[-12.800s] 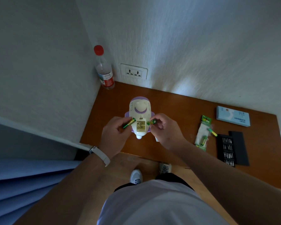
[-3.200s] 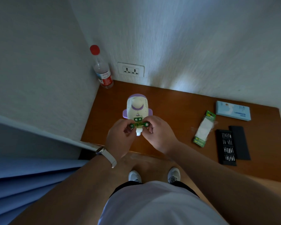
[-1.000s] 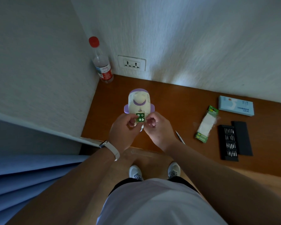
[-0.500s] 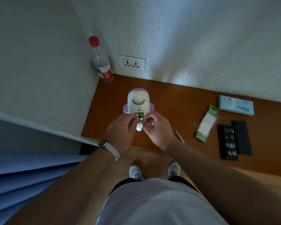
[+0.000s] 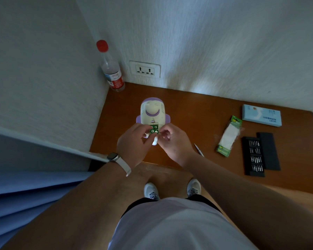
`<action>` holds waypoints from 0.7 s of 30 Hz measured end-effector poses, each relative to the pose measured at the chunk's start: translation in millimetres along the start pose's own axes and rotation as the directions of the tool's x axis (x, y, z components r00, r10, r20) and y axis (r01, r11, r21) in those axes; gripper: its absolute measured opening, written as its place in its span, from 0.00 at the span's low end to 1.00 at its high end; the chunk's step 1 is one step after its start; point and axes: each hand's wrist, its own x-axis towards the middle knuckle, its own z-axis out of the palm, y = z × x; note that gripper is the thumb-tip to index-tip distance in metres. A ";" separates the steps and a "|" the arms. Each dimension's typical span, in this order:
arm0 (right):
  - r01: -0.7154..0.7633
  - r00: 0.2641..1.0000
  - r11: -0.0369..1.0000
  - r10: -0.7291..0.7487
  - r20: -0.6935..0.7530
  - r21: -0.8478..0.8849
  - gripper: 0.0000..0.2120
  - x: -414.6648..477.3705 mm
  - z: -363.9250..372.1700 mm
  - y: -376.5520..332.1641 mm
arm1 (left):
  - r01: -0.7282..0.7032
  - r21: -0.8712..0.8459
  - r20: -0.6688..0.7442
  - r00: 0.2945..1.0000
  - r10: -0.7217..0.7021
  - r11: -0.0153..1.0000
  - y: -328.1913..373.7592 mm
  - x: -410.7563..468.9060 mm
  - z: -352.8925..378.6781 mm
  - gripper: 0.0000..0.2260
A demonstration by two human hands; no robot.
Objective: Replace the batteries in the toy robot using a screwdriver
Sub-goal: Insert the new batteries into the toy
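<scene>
— Where to look for the toy robot?

— Flat on the worktop, back upward, head toward the wall, close to the front edge. Open at the compartment, with the green batteries showing in it.

— And the left hand?

— Curled round the toy's lower end, thumb just beside the batteries. Holding, by the look of it, not pressing flat.

— The right hand?

— Narrow, fingertips drawn together on the right edge of the batteries. Pinching there, as far as can be made out.

— How to seat them well, then?

— Probably by steadying the body with the left and pushing with the right, one cell at a time. Press the spring end in first, then rock the other end down until level. Check the plus and minus marks beforehand; too small to read from up here. Avoid forcing: likely to bend a contact or pop a neighbour out.

— After that?

— Find the cover; not to be seen in this view, perhaps under a palm. Then reach for the screwdriver, lying on the worktop just right of the right wrist. Look out for the screw too; impossible to spot from here.

— Anything to mind nearby?

— No need to worry about the battery pack or the bit case, both well off to the right, nor about the bottle, upright in the far corner.
</scene>
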 end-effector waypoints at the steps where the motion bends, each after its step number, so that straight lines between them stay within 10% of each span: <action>1: 0.002 1.000 1.000 -0.002 0.003 -0.003 0.09 0.1 0.0 -0.4 | 0.006 0.001 0.000 1.000 -0.006 1.000 0.0 0.2 -0.3 0.12; 21: 0.023 1.000 1.000 -0.023 0.013 -0.020 0.08 1.6 1.1 -0.6 | 0.031 -0.044 0.057 0.998 -0.028 0.999 -12.6 -5.5 2.2 0.12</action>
